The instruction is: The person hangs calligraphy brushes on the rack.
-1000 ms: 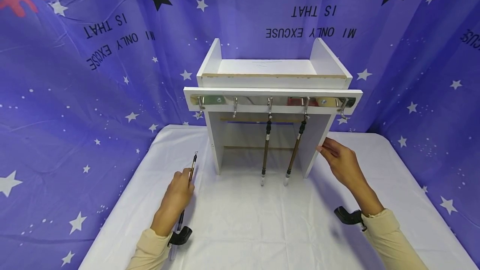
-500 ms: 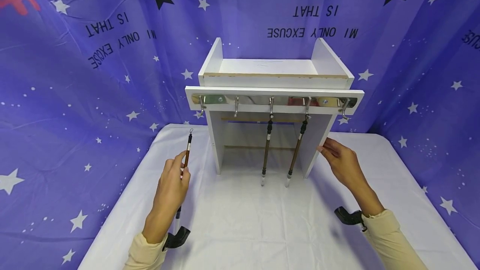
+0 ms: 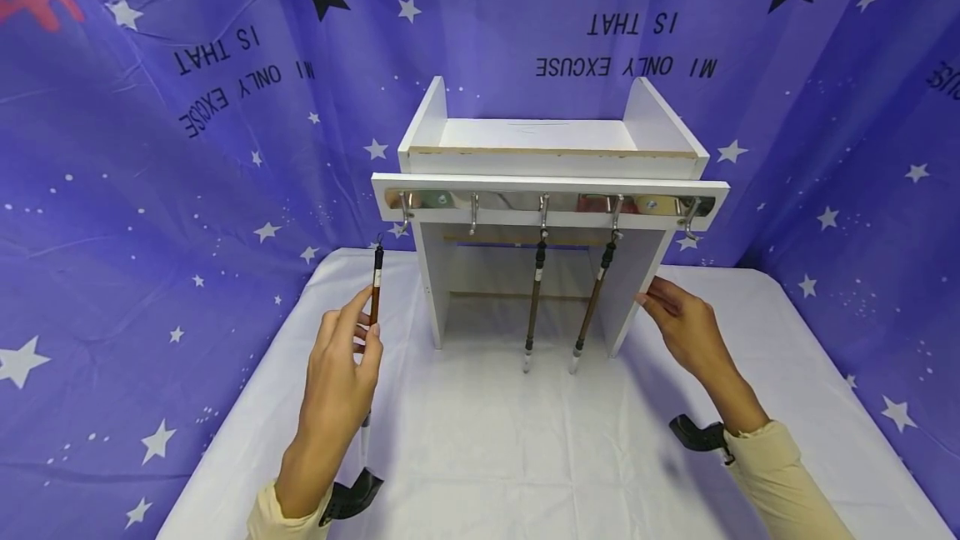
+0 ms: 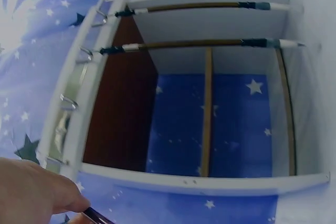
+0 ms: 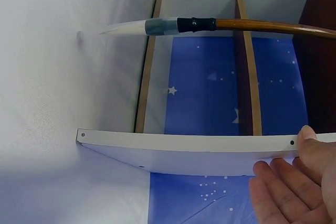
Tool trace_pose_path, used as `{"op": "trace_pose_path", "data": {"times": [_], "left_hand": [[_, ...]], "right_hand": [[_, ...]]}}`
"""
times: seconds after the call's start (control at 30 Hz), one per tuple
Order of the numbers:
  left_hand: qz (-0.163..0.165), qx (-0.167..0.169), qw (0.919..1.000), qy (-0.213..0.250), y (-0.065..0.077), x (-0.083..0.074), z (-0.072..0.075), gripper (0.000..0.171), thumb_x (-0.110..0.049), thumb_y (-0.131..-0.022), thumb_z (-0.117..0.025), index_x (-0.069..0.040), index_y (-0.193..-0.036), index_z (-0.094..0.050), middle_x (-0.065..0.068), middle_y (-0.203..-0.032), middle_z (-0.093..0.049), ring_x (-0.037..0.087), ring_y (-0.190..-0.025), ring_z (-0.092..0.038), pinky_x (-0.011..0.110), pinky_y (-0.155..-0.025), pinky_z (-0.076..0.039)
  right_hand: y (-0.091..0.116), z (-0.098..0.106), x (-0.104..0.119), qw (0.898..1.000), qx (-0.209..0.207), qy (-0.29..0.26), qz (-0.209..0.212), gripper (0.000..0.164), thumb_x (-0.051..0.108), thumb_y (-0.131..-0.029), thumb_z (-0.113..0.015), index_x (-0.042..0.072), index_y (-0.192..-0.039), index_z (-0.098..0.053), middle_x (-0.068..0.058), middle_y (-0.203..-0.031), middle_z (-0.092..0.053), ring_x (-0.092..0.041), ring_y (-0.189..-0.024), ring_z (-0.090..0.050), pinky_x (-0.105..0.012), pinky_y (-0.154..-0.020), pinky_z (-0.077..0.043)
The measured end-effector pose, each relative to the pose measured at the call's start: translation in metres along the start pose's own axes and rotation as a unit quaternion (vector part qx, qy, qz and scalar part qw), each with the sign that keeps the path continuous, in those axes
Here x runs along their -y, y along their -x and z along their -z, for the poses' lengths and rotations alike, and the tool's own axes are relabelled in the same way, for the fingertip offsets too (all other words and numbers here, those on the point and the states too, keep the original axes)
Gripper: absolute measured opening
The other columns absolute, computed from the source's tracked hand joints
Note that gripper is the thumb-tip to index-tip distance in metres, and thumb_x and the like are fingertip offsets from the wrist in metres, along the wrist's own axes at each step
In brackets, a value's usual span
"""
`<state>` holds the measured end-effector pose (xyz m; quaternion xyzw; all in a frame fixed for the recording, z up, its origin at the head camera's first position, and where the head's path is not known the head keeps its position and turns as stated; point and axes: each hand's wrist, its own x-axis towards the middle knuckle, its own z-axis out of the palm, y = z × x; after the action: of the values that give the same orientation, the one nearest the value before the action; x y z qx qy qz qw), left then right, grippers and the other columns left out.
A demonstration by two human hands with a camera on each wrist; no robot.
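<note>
My left hand (image 3: 337,382) pinches a calligraphy brush (image 3: 377,277) by its brown handle, left of a white shelf (image 3: 551,163). The brush stands nearly upright, its hanging loop up and its pale tip down. In the left wrist view, only a short dark piece of the brush (image 4: 97,215) shows by the fingers. My right hand (image 3: 682,323) holds the shelf's right side panel, thumb at the front edge and fingers along the outer face. Two more brushes, one at the middle (image 3: 533,307) and one to its right (image 3: 592,307), hang tip down from metal hooks.
A metal hook rail (image 3: 510,201) runs along the shelf's front board; its two left hooks and the far right hook bear nothing. The shelf stands on a white-covered table (image 3: 480,457), before a purple star-patterned curtain (image 3: 225,190).
My left hand has raised the brush and turned it more upright, its loop now near the height of the hooks. My right hand stays at the side panel.
</note>
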<state>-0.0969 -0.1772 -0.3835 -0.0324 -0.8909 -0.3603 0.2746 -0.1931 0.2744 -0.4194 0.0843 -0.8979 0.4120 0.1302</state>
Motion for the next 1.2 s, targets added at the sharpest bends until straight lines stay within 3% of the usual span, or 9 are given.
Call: {"op": "trace_pose_path", "data": {"times": [0.33, 0.47, 0.6, 0.73, 0.9, 1.0, 1.1, 1.13, 1.2], "left_hand": [[-0.074, -0.044, 0.9953, 0.044, 0.009, -0.025, -0.002, 0.06, 0.009, -0.098, -0.066, -0.014, -0.152, -0.056, 0.011, -0.111, -0.061, 0.017, -0.095, -0.065, 0.019, -0.078, -0.059], [-0.091, -0.043, 0.9933, 0.058, 0.009, -0.031, -0.011, 0.061, 0.009, -0.098, -0.066, -0.015, -0.153, -0.056, 0.01, -0.11, -0.061, 0.016, -0.095, -0.065, 0.022, -0.077, -0.06], [-0.093, -0.03, 0.9927, 0.07, 0.007, -0.034, -0.023, 0.059, 0.006, -0.099, -0.067, -0.017, -0.152, -0.057, 0.009, -0.111, -0.061, 0.015, -0.093, -0.066, 0.029, -0.076, -0.063], [-0.099, -0.026, 0.9906, 0.091, 0.004, -0.037, -0.035, 0.058, 0.005, -0.099, -0.067, -0.017, -0.152, -0.057, 0.009, -0.111, -0.061, 0.015, -0.094, -0.065, 0.029, -0.077, -0.062], [-0.119, -0.041, 0.9859, 0.11, 0.001, -0.038, -0.05, 0.056, 0.004, -0.1, -0.067, -0.017, -0.151, -0.058, 0.01, -0.112, -0.061, 0.015, -0.095, -0.064, 0.03, -0.076, -0.062], [-0.124, -0.047, 0.9845, 0.114, -0.001, -0.037, -0.056, 0.056, 0.004, -0.1, -0.067, -0.016, -0.151, -0.058, 0.011, -0.112, -0.061, 0.017, -0.095, -0.064, 0.031, -0.076, -0.063], [-0.124, -0.046, 0.9848, 0.113, -0.003, -0.037, -0.06, 0.055, 0.003, -0.1, -0.068, -0.015, -0.151, -0.058, 0.012, -0.112, -0.061, 0.017, -0.095, -0.064, 0.031, -0.077, -0.063], [-0.123, -0.045, 0.985, 0.113, -0.003, -0.038, -0.061, 0.055, 0.003, -0.1, -0.068, -0.015, -0.151, -0.058, 0.012, -0.112, -0.061, 0.017, -0.095, -0.064, 0.031, -0.078, -0.063], [-0.12, -0.042, 0.9855, 0.112, -0.003, -0.038, -0.062, 0.055, 0.002, -0.1, -0.068, -0.016, -0.151, -0.058, 0.012, -0.113, -0.06, 0.017, -0.095, -0.064, 0.032, -0.078, -0.063]], "right_hand": [[0.0, 0.001, -0.001, 1.0, -0.003, 0.002, 0.006, 0.048, 0.032, -0.11, -0.059, 0.0, -0.147, -0.059, -0.025, -0.137, -0.068, -0.045, -0.126, -0.066, -0.053, -0.1, -0.053], [0.0, 0.001, -0.002, 1.0, -0.005, 0.001, 0.006, 0.048, 0.031, -0.11, -0.06, 0.0, -0.147, -0.059, -0.025, -0.137, -0.067, -0.044, -0.125, -0.066, -0.048, -0.1, -0.055], [0.0, 0.0, -0.004, 1.0, -0.006, 0.002, 0.005, 0.048, 0.031, -0.11, -0.06, 0.0, -0.146, -0.06, -0.024, -0.137, -0.068, -0.043, -0.125, -0.067, -0.029, -0.098, -0.059], [0.0, 0.0, -0.005, 1.0, -0.007, -0.001, 0.004, 0.048, 0.033, -0.11, -0.06, 0.001, -0.146, -0.06, -0.024, -0.136, -0.068, -0.043, -0.125, -0.067, -0.007, -0.092, -0.053], [0.0, -0.002, -0.005, 1.0, -0.007, -0.012, 0.006, 0.048, 0.032, -0.11, -0.06, 0.0, -0.145, -0.061, -0.024, -0.136, -0.068, -0.043, -0.125, -0.067, 0.004, -0.087, -0.043], [0.0, -0.002, -0.004, 1.0, -0.006, -0.01, 0.006, 0.048, 0.032, -0.11, -0.06, 0.001, -0.146, -0.061, -0.024, -0.137, -0.068, -0.042, -0.125, -0.067, -0.015, -0.095, -0.057], [0.0, -0.002, -0.003, 1.0, -0.004, -0.007, 0.006, 0.048, 0.032, -0.11, -0.06, 0.001, -0.146, -0.06, -0.024, -0.137, -0.068, -0.042, -0.126, -0.067, -0.041, -0.101, -0.057], [0.0, -0.002, -0.003, 1.0, -0.004, -0.007, 0.006, 0.048, 0.032, -0.11, -0.06, 0.001, -0.147, -0.06, -0.024, -0.138, -0.068, -0.042, -0.126, -0.067, -0.044, -0.101, -0.056], [0.0, -0.002, -0.003, 1.0, -0.005, -0.01, 0.007, 0.048, 0.031, -0.11, -0.06, 0.001, -0.147, -0.06, -0.024, -0.138, -0.067, -0.042, -0.126, -0.067, -0.03, -0.1, -0.058]]}}
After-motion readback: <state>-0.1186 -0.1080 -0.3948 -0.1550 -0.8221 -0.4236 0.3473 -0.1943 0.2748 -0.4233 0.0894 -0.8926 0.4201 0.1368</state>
